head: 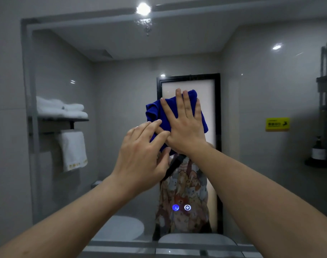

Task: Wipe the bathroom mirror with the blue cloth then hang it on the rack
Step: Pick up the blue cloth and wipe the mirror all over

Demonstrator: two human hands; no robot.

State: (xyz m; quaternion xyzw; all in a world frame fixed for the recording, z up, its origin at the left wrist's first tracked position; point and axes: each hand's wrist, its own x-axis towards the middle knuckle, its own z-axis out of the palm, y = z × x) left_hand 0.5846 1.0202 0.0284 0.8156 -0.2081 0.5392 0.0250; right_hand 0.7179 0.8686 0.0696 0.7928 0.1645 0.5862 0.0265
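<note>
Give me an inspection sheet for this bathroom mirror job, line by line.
Surface: the mirror shows water drops near its top under the ceiling light's glare; two lit touch buttons low in the glass.
Job's things: the blue cloth, bunched, is flat against the mirror; the towel rack shows only as a reflection.
Clutter: white towels folded on the rack, one hanging below; a pump bottle on a shelf at right.
Hands: the right hand presses the cloth with spread, straight fingers; the left hand touches the cloth's lower edge with its fingertips.
Cables: nothing seen.
Surroundings: grey tiled walls, a yellow sign, a reflected doorway.
</note>
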